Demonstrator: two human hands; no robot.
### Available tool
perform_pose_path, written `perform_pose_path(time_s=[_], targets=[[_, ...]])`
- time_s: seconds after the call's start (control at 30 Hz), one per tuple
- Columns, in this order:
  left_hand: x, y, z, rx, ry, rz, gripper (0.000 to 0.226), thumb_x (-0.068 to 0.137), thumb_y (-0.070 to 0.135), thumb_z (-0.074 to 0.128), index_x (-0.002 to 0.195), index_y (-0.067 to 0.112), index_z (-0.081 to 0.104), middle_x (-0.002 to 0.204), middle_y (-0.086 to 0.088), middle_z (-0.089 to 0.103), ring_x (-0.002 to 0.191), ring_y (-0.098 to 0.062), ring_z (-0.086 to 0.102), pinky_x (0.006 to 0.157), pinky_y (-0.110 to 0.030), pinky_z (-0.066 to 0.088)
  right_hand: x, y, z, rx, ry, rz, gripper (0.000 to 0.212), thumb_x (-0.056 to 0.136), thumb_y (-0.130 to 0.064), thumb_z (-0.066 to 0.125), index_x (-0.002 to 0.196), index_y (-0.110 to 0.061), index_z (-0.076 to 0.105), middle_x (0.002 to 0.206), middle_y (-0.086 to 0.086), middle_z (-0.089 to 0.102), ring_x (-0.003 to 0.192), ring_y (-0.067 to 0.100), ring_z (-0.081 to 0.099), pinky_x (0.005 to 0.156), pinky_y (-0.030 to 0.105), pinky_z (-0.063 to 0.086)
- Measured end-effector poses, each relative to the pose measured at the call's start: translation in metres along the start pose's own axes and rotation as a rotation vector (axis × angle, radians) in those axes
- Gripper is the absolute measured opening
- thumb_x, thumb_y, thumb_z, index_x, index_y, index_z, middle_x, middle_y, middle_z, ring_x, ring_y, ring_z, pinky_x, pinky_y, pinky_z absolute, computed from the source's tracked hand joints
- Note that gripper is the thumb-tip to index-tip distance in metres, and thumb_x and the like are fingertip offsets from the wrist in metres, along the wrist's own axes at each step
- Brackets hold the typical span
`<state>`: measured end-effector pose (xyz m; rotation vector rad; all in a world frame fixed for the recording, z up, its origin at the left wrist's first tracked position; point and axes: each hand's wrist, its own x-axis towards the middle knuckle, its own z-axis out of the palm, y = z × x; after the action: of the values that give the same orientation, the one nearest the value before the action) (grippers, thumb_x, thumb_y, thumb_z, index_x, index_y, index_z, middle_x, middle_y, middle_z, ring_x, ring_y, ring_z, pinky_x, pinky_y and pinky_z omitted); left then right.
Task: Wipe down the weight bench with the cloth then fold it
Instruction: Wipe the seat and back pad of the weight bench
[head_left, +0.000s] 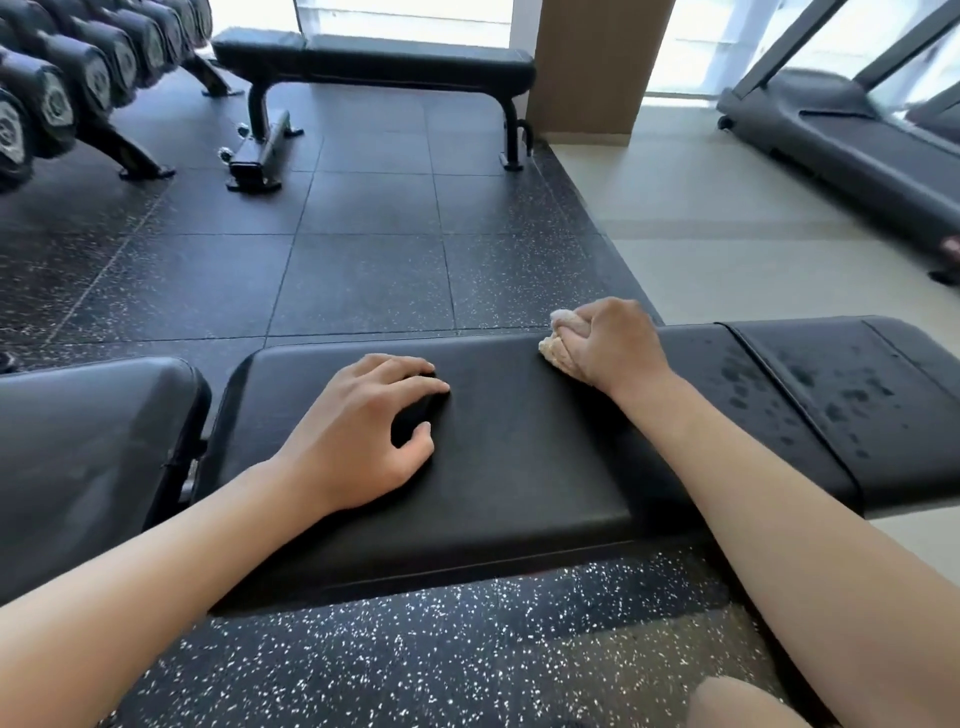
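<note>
The black padded weight bench (519, 457) runs left to right across the view. My right hand (615, 340) grips a bunched pale yellow cloth (553, 349) and holds it against the pad's far edge, most of the cloth hidden under my fingers. My left hand (363, 431) rests on the pad's middle, fingers spread and lightly bent, holding nothing. Dark wet spots (810, 395) speckle the bench section to the right of my right hand.
A second flat bench (374, 57) stands across the speckled rubber floor. A dumbbell rack (62, 88) fills the far left. A treadmill (852, 140) sits at the far right on pale flooring, beside a tan pillar (592, 62). My knee (743, 701) shows at the bottom.
</note>
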<state>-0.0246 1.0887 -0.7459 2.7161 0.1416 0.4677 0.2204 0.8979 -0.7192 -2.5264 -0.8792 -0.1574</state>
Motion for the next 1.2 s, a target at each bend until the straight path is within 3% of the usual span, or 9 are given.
perform_pose_path(time_s=[0.13, 0.3, 0.43, 0.53, 0.73, 0.87, 0.97, 1.1, 1.2], targets=[[0.005, -0.011, -0.006, -0.074, -0.024, 0.0, 0.039, 0.087, 0.033, 0.057, 0.123, 0.029, 0.072, 0.134, 0.014, 0.063, 0.129, -0.009, 0.051, 0.114, -0.026, 0.035, -0.048, -0.047, 0.008, 0.06, -0.06, -0.089, 0.028, 0.088, -0.044, 0.062, 0.077, -0.021, 0.073, 0.067, -0.004, 0.06, 0.071, 0.019, 0.061, 0.067, 0.031, 0.045], [0.008, -0.045, -0.028, -0.009, -0.066, -0.014, 0.042, 0.09, 0.039, 0.055, 0.13, 0.033, 0.068, 0.139, 0.016, 0.06, 0.132, -0.009, 0.048, 0.113, -0.023, 0.032, -0.139, -0.105, 0.003, 0.226, -0.098, -0.378, 0.007, 0.087, -0.031, 0.065, 0.088, -0.026, 0.069, 0.078, -0.012, 0.058, 0.073, 0.006, 0.059, 0.072, 0.028, 0.051], [-0.003, -0.073, -0.043, -0.004, -0.06, -0.104, 0.05, 0.089, 0.051, 0.045, 0.133, 0.039, 0.065, 0.142, 0.018, 0.058, 0.137, -0.007, 0.045, 0.116, -0.027, 0.031, -0.166, -0.089, -0.012, 0.237, -0.225, -0.376, 0.011, 0.097, -0.042, 0.063, 0.096, -0.034, 0.072, 0.078, -0.013, 0.05, 0.071, 0.006, 0.056, 0.069, 0.023, 0.048], [-0.008, -0.081, -0.047, 0.001, -0.066, -0.118, 0.053, 0.089, 0.052, 0.044, 0.136, 0.038, 0.064, 0.146, 0.015, 0.057, 0.139, -0.007, 0.044, 0.117, -0.026, 0.028, -0.149, -0.059, -0.025, 0.184, -0.196, -0.317, 0.016, 0.09, -0.04, 0.065, 0.103, -0.038, 0.075, 0.075, -0.01, 0.052, 0.068, 0.01, 0.058, 0.065, 0.021, 0.046], [-0.032, -0.08, -0.057, 0.03, -0.085, -0.095, 0.054, 0.09, 0.054, 0.042, 0.137, 0.039, 0.064, 0.149, 0.016, 0.054, 0.141, -0.005, 0.04, 0.118, -0.021, 0.022, -0.07, -0.063, 0.008, 0.004, -0.01, -0.118, 0.019, 0.089, -0.039, 0.067, 0.08, -0.024, 0.074, 0.067, -0.003, 0.054, 0.071, 0.022, 0.062, 0.064, 0.032, 0.039], [-0.053, -0.085, -0.067, -0.009, -0.056, -0.109, 0.053, 0.09, 0.054, 0.042, 0.133, 0.037, 0.068, 0.145, 0.019, 0.056, 0.141, -0.005, 0.043, 0.119, -0.024, 0.027, -0.065, -0.134, 0.034, 0.027, -0.036, -0.232, 0.022, 0.089, -0.035, 0.066, 0.082, -0.014, 0.071, 0.075, 0.004, 0.061, 0.079, 0.026, 0.059, 0.069, 0.035, 0.041], [-0.06, -0.091, -0.068, -0.007, -0.014, -0.124, 0.048, 0.09, 0.05, 0.046, 0.129, 0.035, 0.07, 0.14, 0.02, 0.059, 0.136, -0.007, 0.048, 0.117, -0.025, 0.031, -0.09, -0.168, 0.043, 0.119, -0.096, -0.324, 0.016, 0.086, -0.036, 0.067, 0.085, -0.02, 0.071, 0.076, 0.002, 0.061, 0.077, 0.024, 0.061, 0.069, 0.035, 0.047], [-0.04, -0.079, -0.06, -0.013, 0.021, -0.118, 0.038, 0.089, 0.042, 0.052, 0.118, 0.033, 0.075, 0.132, 0.014, 0.066, 0.127, -0.014, 0.055, 0.113, -0.032, 0.039, -0.137, -0.173, 0.036, 0.185, -0.157, -0.504, 0.021, 0.085, -0.04, 0.054, 0.089, -0.026, 0.069, 0.076, -0.004, 0.058, 0.072, 0.013, 0.053, 0.066, 0.027, 0.044], [-0.008, -0.047, -0.046, -0.036, 0.004, -0.059, 0.034, 0.088, 0.036, 0.056, 0.115, 0.033, 0.076, 0.133, 0.012, 0.065, 0.128, -0.012, 0.053, 0.111, -0.028, 0.038, -0.158, -0.149, 0.015, 0.233, -0.136, -0.534, 0.009, 0.086, -0.031, 0.06, 0.083, -0.024, 0.066, 0.073, -0.008, 0.05, 0.069, 0.011, 0.046, 0.061, 0.021, 0.035]])
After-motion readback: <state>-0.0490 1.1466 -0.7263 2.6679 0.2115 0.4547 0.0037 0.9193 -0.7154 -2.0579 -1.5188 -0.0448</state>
